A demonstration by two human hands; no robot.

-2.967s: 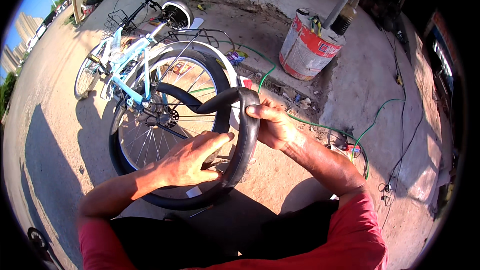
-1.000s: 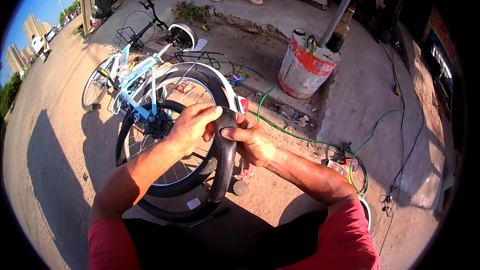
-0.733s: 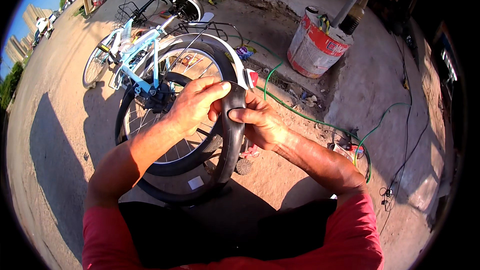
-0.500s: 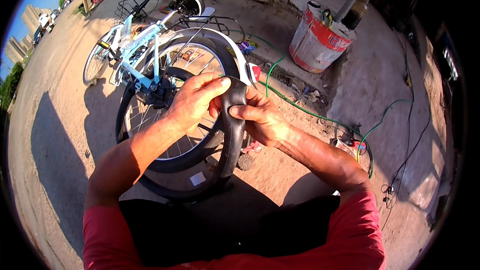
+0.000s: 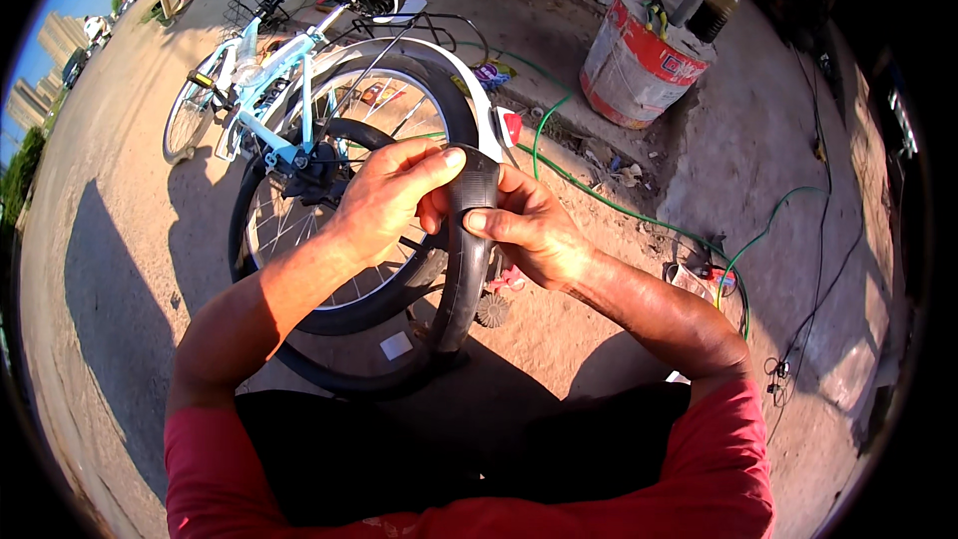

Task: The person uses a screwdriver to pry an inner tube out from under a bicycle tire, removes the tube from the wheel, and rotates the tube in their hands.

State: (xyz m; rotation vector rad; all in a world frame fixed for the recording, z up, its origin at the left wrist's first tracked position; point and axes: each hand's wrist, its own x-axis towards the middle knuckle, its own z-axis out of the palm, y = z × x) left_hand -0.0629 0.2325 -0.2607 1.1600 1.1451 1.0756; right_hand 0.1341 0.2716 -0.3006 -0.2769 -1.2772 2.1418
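Note:
A black bicycle inner tube (image 5: 466, 284) hangs in a loop from my two hands, its lower part sagging toward the ground in front of my knees. My left hand (image 5: 394, 190) pinches its upper bend, thumb on top. From the other side, my right hand (image 5: 539, 232) grips the same stretch, with the thumb pressed on the tube a little lower. Most of the fingers of both hands are hidden behind it. Just beyond lies a light blue bicycle (image 5: 284, 145) on its side. Its rear wheel (image 5: 351, 323) and white mudguard (image 5: 479, 105) are partly covered by my hands and the tube.
A red and white bucket (image 5: 639, 65) stands at the back right, with a dark bottle (image 5: 720, 5) by it. A green hose (image 5: 609, 208) snakes over the ground on the right. Near the tube lie a small white square (image 5: 396, 345) and a round ridged piece (image 5: 492, 310).
My grip on the tube looks almost the same; the hands have shifted very slightly right. The whole view has tilted a little.

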